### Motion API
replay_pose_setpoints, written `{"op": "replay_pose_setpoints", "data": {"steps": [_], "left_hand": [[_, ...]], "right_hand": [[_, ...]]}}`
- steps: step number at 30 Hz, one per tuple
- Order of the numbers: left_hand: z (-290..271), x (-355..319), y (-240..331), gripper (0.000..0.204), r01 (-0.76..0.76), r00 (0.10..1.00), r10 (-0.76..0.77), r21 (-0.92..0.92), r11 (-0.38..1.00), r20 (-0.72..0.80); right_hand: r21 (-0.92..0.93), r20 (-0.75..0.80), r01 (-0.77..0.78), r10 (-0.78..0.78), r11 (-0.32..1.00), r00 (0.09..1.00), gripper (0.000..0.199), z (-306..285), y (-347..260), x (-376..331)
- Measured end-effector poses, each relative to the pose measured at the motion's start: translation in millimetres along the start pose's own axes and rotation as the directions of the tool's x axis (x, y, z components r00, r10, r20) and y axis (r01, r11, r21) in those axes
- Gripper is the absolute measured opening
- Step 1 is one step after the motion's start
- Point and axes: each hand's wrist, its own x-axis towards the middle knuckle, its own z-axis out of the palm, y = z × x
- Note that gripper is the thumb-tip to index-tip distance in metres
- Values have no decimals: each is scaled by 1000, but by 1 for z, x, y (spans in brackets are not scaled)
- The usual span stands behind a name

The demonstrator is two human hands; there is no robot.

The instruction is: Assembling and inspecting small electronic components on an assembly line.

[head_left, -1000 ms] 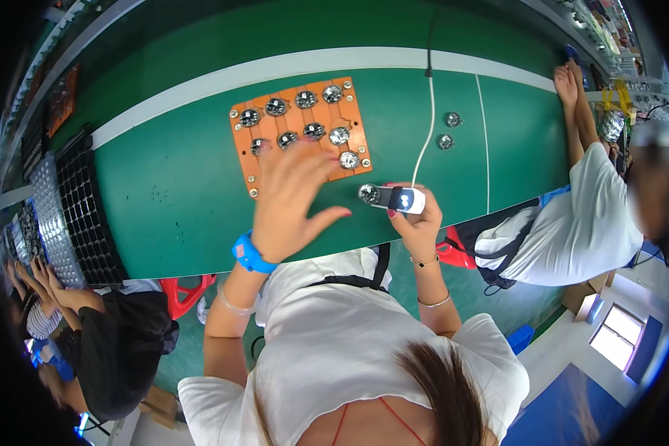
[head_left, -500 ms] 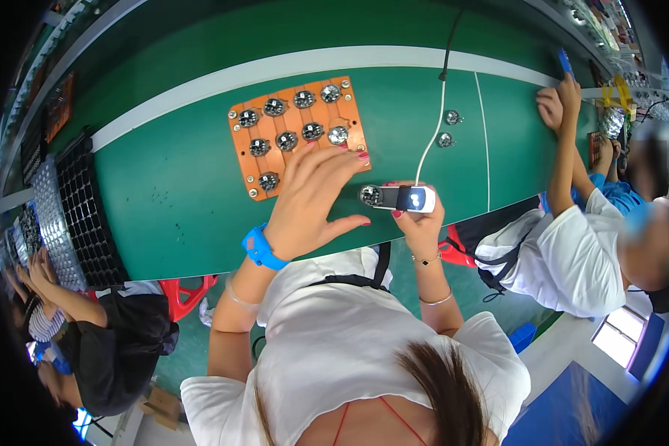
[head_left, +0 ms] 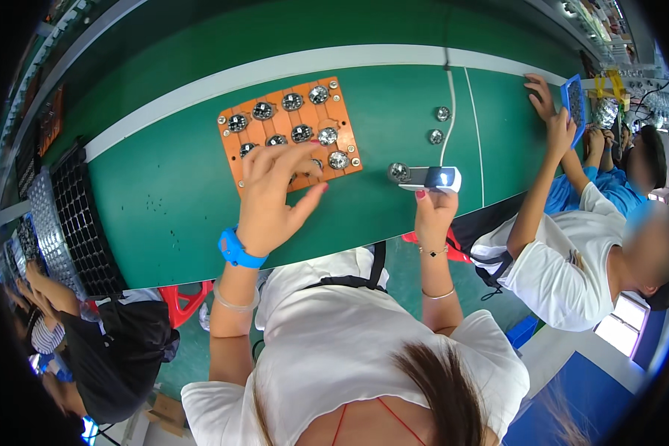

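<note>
Our left hand (head_left: 275,197) is spread loose over the orange fixture tray (head_left: 290,126), fingertips on a round metal part (head_left: 316,165); our right hand (head_left: 432,212) grips the white handheld tool (head_left: 427,177)

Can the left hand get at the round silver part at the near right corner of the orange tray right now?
Probably yes: the left hand already lies over the orange tray, fingers spread, and nothing covers that round silver part.

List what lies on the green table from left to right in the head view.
Black grid trays → orange fixture board with the left hand on it → white handheld tool in the right hand → two loose round metal parts → blue tray.
</note>
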Motion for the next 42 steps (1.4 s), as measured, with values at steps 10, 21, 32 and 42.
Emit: {"op": "replay_pose_setpoints", "data": {"steps": [10,21,32,42], "left_hand": [[16,-5,17,58,11,978,9,-91,996,209],[-18,-18,-13,48,159,987,-154,148,976,-45],[-22,-32,-29,47,246,966,-208,293,924,-155],[-16,-30,-14,46,175,966,-112,270,947,-231]], "right_hand": [[-135,395,-89,136,987,908,39,29,-18,-3],[-439,100,68,-27,896,995,33,-67,-24,82],[-498,291,-18,187,867,938,33,-89,-18,125],[-496,288,-49,218,867,933,32,-80,-32,109]]}}
